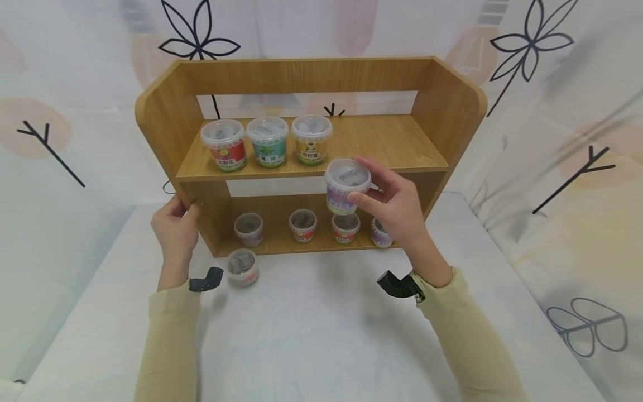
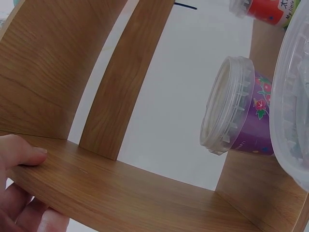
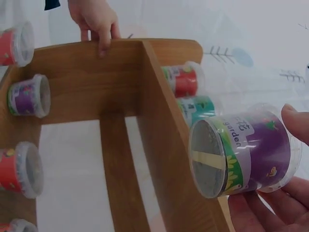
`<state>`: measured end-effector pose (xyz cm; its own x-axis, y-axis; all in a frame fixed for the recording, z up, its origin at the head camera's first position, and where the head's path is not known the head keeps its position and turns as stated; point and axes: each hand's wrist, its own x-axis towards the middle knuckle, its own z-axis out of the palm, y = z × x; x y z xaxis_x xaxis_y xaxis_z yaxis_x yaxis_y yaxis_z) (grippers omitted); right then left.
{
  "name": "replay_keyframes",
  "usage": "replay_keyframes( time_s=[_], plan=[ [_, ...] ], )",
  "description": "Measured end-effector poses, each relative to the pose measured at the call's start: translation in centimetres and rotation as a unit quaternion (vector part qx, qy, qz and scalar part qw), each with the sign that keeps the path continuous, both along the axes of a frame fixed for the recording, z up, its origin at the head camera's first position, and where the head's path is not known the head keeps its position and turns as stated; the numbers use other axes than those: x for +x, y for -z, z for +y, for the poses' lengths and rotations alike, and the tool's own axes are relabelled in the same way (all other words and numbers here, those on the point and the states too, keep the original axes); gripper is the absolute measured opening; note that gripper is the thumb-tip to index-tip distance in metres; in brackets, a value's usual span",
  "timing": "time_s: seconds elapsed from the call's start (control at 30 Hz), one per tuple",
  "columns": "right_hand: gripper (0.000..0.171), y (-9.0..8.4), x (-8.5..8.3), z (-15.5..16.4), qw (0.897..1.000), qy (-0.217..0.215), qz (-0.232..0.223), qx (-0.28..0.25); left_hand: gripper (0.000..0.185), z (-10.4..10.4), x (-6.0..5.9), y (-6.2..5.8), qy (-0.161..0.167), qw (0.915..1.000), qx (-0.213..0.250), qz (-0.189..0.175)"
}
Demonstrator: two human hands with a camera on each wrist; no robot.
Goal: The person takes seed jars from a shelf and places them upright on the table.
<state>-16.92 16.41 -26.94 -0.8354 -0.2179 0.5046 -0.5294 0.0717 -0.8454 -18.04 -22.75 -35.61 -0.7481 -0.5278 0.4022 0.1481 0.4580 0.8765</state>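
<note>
**Holding a purple tub at the front of the upper shelf**

Noting positions first. Our right hand (image 1: 397, 204) grips the purple tub (image 1: 346, 187), fingers and thumb curled round its lidded top, in the air just before the front edge of the upper shelf (image 1: 392, 142). Our left hand (image 1: 174, 229) grasps the left side panel of the wooden rack (image 1: 166, 120), thumb pressed on the wood and fingers wrapped round its edge.

Progress, as we judge it: three lidded tubs, red (image 1: 224, 144), green (image 1: 268, 140) and yellow (image 1: 311, 139), stand in a row on the left part of the upper shelf; its right part is bare. Four small tubs sit on the lower shelf (image 1: 273, 215), and one more small tub (image 1: 242, 267) stands on the table (image 1: 321, 335) just in front of the rack. The held tub appears to be next in the upper row.

View differences: the right wrist camera shows the purple tub's base (image 3: 208, 158) and label, hidden from the head camera. The left wrist camera shows our thumb (image 2: 21, 151) flat against the panel.
</note>
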Motion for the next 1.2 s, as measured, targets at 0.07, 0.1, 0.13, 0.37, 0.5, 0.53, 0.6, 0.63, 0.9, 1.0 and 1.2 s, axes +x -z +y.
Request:
replay_keyframes(
  time_s=[0.07,0.1,0.13,0.37,0.5,0.53,0.6,0.63,0.9,1.0,1.2],
  plan=[
    [0.056,0.4,0.1,-0.1,1.0,-0.008,-0.004,0.005,0.036,0.0,0.0,0.0,0.001,1.0,0.0,-0.002],
    [0.056,0.6,0.2,-0.2,1.0,-0.01,-0.006,0.01,0.036,0.0,0.0,0.0,0.0,1.0,0.0,-0.002],
    [0.056,0.8,0.2,-0.2,1.0,-0.013,-0.009,0.014,0.036,0.0,0.0,0.0,0.0,1.0,0.0,-0.003],
    [0.058,2.7,0.2,-0.9,0.998,-0.032,-0.019,0.043,0.037,0.0,0.0,-0.1,0.003,1.0,0.001,-0.004],
    [0.06,3.9,0.1,-1.4,0.997,-0.054,-0.018,0.043,0.037,0.0,0.1,-0.1,0.003,1.0,-0.002,-0.005],
    [0.06,4.2,0.1,-1.5,0.997,-0.059,-0.019,0.044,0.037,0.0,0.1,-0.2,0.003,1.0,-0.002,-0.005],
    [0.061,4.9,0.1,-1.9,0.996,-0.062,-0.022,0.052,0.037,0.0,0.1,-0.2,0.001,1.0,-0.001,-0.007],
    [0.061,5.3,0.0,-2.1,0.996,-0.066,-0.026,0.053,0.037,0.0,0.1,-0.2,0.001,1.0,0.0,-0.007],
    [0.064,7.8,0.0,-3.6,0.993,-0.081,-0.054,0.06,0.038,0.1,0.1,-0.2,-0.001,0.9999,0.006,-0.008],
    [0.065,8.8,0.0,-4.0,0.993,-0.079,-0.066,0.057,0.038,0.1,0.1,-0.2,0.002,1.0,0.006,-0.006],
    [0.067,10.6,-0.3,-4.8,0.992,-0.082,-0.079,0.045,0.036,0.2,0.2,-0.3,0.001,1.0,0.007,-0.003]
  ],
)
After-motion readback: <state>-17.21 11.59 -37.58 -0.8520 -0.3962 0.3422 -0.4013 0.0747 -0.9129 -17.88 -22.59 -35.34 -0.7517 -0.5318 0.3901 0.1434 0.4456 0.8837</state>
